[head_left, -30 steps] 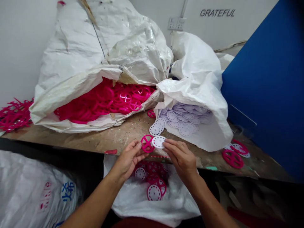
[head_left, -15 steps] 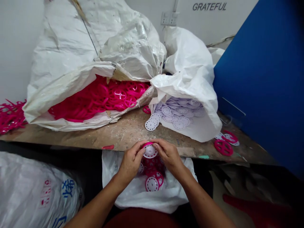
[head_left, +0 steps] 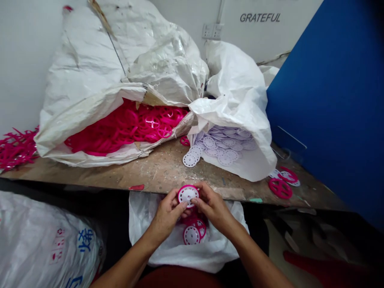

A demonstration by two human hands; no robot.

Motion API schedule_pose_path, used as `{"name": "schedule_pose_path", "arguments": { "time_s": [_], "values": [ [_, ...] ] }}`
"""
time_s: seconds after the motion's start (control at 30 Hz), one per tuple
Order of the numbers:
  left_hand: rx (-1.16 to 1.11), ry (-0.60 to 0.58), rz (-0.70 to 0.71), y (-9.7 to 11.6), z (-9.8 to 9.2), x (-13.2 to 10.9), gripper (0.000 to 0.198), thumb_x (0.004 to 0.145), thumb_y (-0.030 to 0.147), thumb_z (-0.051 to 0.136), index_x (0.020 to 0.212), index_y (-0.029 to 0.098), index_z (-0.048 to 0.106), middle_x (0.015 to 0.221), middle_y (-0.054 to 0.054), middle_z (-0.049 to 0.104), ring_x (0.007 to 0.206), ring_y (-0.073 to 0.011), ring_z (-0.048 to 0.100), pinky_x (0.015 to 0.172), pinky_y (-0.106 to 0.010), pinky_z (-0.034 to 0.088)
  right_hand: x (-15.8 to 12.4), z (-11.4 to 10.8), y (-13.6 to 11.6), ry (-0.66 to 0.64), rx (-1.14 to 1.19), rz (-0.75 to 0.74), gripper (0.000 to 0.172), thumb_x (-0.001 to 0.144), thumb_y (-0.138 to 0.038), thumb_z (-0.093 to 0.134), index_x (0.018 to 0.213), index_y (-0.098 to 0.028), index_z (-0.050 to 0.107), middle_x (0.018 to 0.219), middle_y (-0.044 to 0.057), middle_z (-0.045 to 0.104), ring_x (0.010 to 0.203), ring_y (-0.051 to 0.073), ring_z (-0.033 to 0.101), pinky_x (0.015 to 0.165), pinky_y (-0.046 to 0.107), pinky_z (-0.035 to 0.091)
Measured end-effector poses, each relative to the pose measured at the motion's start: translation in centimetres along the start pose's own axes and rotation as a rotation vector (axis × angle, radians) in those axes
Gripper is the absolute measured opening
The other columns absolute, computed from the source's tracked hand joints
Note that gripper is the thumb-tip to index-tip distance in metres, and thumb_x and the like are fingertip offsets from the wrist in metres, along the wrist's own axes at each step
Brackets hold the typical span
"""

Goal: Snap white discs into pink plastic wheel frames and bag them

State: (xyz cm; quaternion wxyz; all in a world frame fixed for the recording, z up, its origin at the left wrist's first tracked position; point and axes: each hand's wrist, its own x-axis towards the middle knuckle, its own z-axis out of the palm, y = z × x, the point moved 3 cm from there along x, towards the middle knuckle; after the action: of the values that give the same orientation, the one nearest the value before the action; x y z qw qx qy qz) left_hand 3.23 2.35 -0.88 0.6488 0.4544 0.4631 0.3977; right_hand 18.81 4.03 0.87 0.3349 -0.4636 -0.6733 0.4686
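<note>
My left hand and my right hand meet just in front of the table edge, both pinched on one joined wheel: a white perforated disc seated in a pink ring. Directly below them an open white bag holds several more joined pink-and-white wheels. On the table behind, a big white sack spills pink spoked rings, and a smaller white bag spills white discs.
The worn wooden table carries loose pink rings at the right and pink scrap at the far left. A blue panel stands at the right. Another white sack sits at lower left.
One second ago the pink ring and white disc were apart, one in each hand. They came together, and now both hands hold the joined wheel nearer to me, above the lower bag.
</note>
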Motion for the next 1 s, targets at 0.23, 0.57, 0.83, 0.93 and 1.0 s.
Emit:
{"name": "schedule_pose_path", "arguments": {
  "time_s": [0.23, 0.57, 0.83, 0.93, 1.0],
  "values": [
    [0.501, -0.015, 0.125, 3.9, -5.1, 1.4, 0.04, 0.076, 0.028, 0.064, 0.116, 0.022, 0.059, 0.093, -0.004, 0.069, 0.068, -0.0156, 0.062, 0.062, -0.025, 0.047, 6.8, -2.9, -0.6, 0.148, -0.412, -0.137, 0.027, 0.086, -0.032, 0.051, 0.108, -0.022, 0.062, 0.098, 0.006, 0.062, 0.087, 0.02, 0.059, 0.076, 0.031, 0.044],
    [1.103, 0.636, 0.662, 11.2, -14.8, 12.9, 0.023, 0.081, 0.015, 0.055, 0.102, 0.017, 0.065, 0.103, -0.01, 0.063, 0.099, -0.0248, 0.057, 0.09, -0.04, 0.043, 12.7, -2.9, 3.0, 0.371, -0.672, -0.024, 0.044, 0.079, -0.031, 0.056, 0.122, -0.021, 0.056, 0.11, 0.01, 0.053, 0.091, 0.025, 0.057, 0.072, 0.034, 0.045],
    [1.026, 0.61, 0.718, 6.6, -13.1, 7.3, 0.01, 0.085, 0.022, 0.054, 0.086, 0.018, 0.064, 0.106, -0.008, 0.057, 0.104, -0.0207, 0.055, 0.092, -0.035, 0.044, 12.4, -3.9, 4.0, 0.46, -0.363, -0.119, 0.038, 0.078, -0.034, 0.054, 0.113, -0.019, 0.06, 0.099, 0.007, 0.063, 0.081, 0.021, 0.056, 0.073, 0.034, 0.044],
    [0.921, 0.639, 0.66, 5.7, -12.6, 5.1, 0.011, 0.084, 0.024, 0.057, 0.08, 0.018, 0.065, 0.106, -0.008, 0.053, 0.104, -0.0213, 0.054, 0.088, -0.035, 0.046, 11.6, -3.2, 3.3, 0.46, -0.176, -0.079, 0.036, 0.079, -0.037, 0.055, 0.11, -0.019, 0.06, 0.087, 0.003, 0.063, 0.074, 0.019, 0.056, 0.069, 0.032, 0.044],
    [0.9, 0.594, 0.609, 5.3, -11.7, 4.4, 0.012, 0.084, 0.024, 0.056, 0.078, 0.017, 0.065, 0.103, -0.007, 0.051, 0.1, -0.021, 0.054, 0.085, -0.034, 0.046, 10.5, -2.0, 2.2, 0.403, 0.04, -0.053, 0.037, 0.079, -0.038, 0.056, 0.111, -0.019, 0.057, 0.084, 0.002, 0.063, 0.072, 0.018, 0.056, 0.066, 0.03, 0.045]
  ]
}}
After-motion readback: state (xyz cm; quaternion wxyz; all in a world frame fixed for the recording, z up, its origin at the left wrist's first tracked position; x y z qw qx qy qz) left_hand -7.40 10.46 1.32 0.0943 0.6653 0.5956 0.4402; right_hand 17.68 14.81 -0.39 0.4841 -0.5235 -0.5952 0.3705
